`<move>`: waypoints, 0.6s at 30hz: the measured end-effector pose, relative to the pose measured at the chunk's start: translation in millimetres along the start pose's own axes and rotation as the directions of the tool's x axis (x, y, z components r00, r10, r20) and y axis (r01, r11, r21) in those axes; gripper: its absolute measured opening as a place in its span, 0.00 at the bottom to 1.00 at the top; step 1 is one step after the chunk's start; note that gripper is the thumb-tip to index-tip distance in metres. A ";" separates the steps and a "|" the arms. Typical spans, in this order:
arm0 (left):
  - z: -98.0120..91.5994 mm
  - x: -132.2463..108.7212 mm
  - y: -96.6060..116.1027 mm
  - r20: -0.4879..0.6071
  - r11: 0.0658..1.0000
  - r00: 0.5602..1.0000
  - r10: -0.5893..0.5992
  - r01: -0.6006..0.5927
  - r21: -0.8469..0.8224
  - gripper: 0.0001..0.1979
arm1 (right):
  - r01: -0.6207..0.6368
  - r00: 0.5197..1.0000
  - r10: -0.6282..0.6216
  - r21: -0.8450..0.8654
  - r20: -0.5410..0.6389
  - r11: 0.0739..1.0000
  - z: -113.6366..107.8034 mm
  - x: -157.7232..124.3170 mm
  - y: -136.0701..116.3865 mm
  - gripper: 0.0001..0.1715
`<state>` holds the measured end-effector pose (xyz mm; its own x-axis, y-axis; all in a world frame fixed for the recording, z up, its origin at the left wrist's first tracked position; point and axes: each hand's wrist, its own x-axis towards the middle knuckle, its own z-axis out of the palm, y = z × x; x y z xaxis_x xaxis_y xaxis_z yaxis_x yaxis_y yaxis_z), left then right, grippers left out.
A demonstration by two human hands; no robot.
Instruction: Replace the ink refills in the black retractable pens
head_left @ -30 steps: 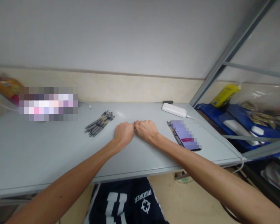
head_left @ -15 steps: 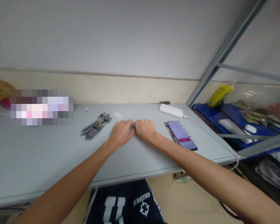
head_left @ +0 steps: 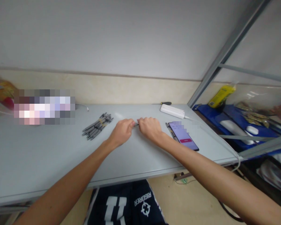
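From the head view: gripped over the desk (head_left: 67, 159), a slim grey piece (head_left: 136, 124), mostly hidden, one end in the closed left hand (head_left: 121, 130), the other in the closed right hand (head_left: 151, 127). Near the left hand, a pile of grey pens (head_left: 97, 126); right of the right hand, a phone (head_left: 188, 143). Farther back, a white power strip (head_left: 172, 111), just in front of a screwdriver (head_left: 166, 103). Behind, limiting reach, the wall (head_left: 121, 89); at right, a slanting metal post (head_left: 207, 78). Toward the body, open desk surface down to the front edge (head_left: 140, 176); wider room leftward.
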<state>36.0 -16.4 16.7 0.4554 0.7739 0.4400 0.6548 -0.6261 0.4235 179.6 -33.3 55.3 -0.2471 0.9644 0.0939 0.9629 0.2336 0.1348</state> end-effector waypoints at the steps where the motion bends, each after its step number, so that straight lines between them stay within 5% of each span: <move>1: -0.5 0.5 0.0 0.028 0.999 0.999 -0.031 0.032 -0.038 0.18 | 0.007 1.000 -0.007 -0.005 -0.007 1.000 1.2 -0.4 0.3 0.25; 7: 0.7 0.5 -0.9 0.173 0.951 0.975 -0.141 0.182 -0.251 0.20 | 0.070 0.997 -0.070 -0.028 -0.026 0.997 13.6 -1.8 5.3 0.24; 12: 1.2 -0.2 -0.1 0.033 0.909 0.991 -0.128 0.131 -0.396 0.13 | -0.045 0.999 0.045 -0.023 0.021 0.999 18.1 1.2 12.1 0.24; 18: 1.3 0.3 -1.1 0.019 0.929 0.990 -0.138 0.137 -0.344 0.11 | -0.068 0.997 0.068 0.007 0.033 0.998 18.3 -0.4 17.1 0.26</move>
<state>36.2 -15.4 15.3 0.3720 0.8548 0.3618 0.4626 -0.5086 0.7261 198.1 -27.4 39.5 -0.1774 0.9816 0.0705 0.9783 0.1681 0.1210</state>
